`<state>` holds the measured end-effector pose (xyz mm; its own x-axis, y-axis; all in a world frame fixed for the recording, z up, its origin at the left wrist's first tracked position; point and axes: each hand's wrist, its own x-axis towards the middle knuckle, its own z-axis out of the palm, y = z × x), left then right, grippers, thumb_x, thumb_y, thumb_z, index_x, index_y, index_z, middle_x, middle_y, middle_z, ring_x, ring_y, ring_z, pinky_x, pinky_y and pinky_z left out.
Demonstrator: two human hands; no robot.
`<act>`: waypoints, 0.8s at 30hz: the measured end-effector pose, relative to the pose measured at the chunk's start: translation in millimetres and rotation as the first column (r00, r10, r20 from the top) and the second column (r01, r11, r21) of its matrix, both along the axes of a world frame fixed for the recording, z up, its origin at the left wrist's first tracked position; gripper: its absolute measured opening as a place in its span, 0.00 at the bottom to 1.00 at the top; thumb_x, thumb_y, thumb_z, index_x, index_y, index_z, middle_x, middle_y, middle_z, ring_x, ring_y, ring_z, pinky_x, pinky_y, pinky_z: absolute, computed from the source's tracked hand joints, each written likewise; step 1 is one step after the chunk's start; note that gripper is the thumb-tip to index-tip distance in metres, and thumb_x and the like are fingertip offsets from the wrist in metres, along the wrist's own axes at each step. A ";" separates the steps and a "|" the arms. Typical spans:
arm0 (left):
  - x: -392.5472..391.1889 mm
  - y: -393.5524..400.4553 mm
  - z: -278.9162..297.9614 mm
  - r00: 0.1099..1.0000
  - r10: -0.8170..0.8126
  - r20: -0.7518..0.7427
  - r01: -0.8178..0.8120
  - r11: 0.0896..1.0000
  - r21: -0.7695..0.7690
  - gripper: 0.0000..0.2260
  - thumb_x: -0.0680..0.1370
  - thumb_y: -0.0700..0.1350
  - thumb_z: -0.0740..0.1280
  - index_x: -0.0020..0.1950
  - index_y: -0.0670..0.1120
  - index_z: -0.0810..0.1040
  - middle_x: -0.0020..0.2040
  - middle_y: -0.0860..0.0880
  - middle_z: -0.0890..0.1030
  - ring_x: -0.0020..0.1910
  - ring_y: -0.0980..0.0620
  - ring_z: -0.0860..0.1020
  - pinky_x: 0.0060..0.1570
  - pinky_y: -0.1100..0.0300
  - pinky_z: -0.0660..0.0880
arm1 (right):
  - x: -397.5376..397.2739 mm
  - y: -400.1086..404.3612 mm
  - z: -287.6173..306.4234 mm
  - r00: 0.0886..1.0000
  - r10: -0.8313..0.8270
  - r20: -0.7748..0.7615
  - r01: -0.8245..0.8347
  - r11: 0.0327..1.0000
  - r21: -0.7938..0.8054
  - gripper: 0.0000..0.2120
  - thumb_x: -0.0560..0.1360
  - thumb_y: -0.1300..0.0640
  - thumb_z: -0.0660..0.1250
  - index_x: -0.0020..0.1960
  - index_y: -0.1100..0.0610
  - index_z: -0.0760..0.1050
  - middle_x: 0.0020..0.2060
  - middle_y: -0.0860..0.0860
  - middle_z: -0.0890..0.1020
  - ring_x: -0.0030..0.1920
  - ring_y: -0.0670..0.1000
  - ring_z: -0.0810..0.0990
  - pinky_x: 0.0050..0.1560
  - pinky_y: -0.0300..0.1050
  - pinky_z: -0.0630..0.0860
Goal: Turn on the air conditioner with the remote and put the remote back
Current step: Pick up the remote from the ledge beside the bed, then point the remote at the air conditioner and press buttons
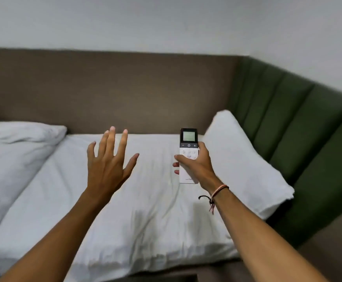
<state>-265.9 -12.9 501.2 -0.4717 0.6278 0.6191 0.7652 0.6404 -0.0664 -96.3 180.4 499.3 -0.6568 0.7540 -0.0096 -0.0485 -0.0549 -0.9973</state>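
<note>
Right hand (196, 165) gripping remote (188, 147) — left hand (107, 161) spread

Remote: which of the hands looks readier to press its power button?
Right. The right hand already grips the remote, thumb lying across its buttons. The left hand hangs open and apart.

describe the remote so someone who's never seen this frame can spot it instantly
Start at the white bed running along the brown padded wall panel. Above its right half, just left of the white pillow leaning on the green padding, the right hand holds the remote upright. It is the only slim white slab here, with a dark top, a small pale screen and a row of minus, power and plus buttons.
</note>
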 end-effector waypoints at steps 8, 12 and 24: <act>-55.7 -94.3 167.9 0.955 0.198 -0.220 -0.182 0.979 0.094 0.30 0.83 0.63 0.53 0.80 0.47 0.62 0.77 0.37 0.68 0.74 0.38 0.71 0.66 0.37 0.67 | -83.8 -70.2 183.1 0.926 0.275 -0.260 -0.250 0.960 0.126 0.30 0.69 0.69 0.78 0.63 0.63 0.66 0.46 0.60 0.82 0.32 0.59 0.85 0.32 0.52 0.85; -66.0 -136.5 229.9 0.922 0.294 -0.253 -0.267 0.954 0.135 0.31 0.82 0.63 0.52 0.80 0.46 0.63 0.77 0.35 0.69 0.73 0.37 0.71 0.66 0.35 0.67 | -110.6 -111.1 250.3 0.875 0.364 -0.319 -0.327 0.930 0.166 0.26 0.72 0.62 0.77 0.64 0.62 0.67 0.45 0.60 0.82 0.30 0.55 0.84 0.33 0.48 0.84; -67.3 -250.6 345.0 0.825 0.491 -0.280 -0.463 0.871 0.163 0.36 0.79 0.66 0.48 0.79 0.45 0.66 0.75 0.34 0.70 0.72 0.34 0.72 0.62 0.35 0.72 | -160.7 -204.0 376.0 0.722 0.611 -0.324 -0.565 0.792 0.233 0.20 0.78 0.62 0.68 0.67 0.61 0.65 0.50 0.65 0.83 0.36 0.61 0.87 0.34 0.51 0.85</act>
<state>-333.1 -263.5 846.2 -0.4795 0.3123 0.8201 0.3136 0.9338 -0.1722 -257.1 -23.6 875.2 -0.9041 0.1955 0.3801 -0.4021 -0.0875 -0.9114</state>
